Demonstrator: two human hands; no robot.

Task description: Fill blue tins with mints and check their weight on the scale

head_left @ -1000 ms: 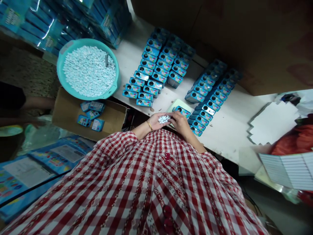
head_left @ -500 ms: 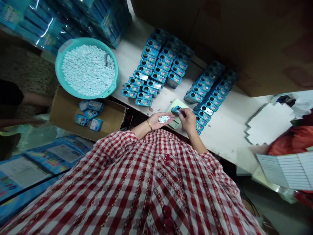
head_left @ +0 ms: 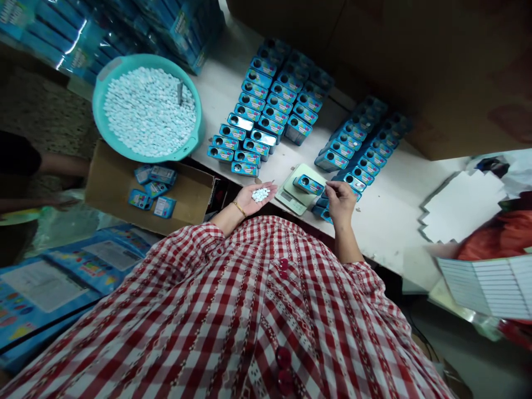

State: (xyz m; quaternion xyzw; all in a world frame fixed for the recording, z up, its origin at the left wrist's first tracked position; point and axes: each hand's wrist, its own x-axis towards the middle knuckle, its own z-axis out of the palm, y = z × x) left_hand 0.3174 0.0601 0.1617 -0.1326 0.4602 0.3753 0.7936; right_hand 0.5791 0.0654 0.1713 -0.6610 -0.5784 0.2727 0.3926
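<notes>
Palm up at the table's front edge, my left hand [head_left: 249, 199] carries a small heap of white candies [head_left: 260, 194]. A blue tin [head_left: 310, 184] with a round dark hole in its top rests on a small pale scale [head_left: 292, 200]. Just right of that tin is my right hand [head_left: 341, 202], its thumb and fingertips drawn together; whatever is between them is too small to make out. Rows of similar blue tins [head_left: 266, 124] stand behind the scale, and more tins [head_left: 359, 174] stand beyond my right hand.
A turquoise basin [head_left: 98, 111] full of white candies, with a grey scoop handle in it, is at the left. Below it a cardboard box [head_left: 112, 197] holds several blue packs. Another person's hand [head_left: 62, 202] shows at the far left. White card sheets [head_left: 463, 205] lie at the right.
My left hand has drawn back to the left with its candies. My right hand has moved right, away from the tin's hole, leaving the tin and scale more exposed.
</notes>
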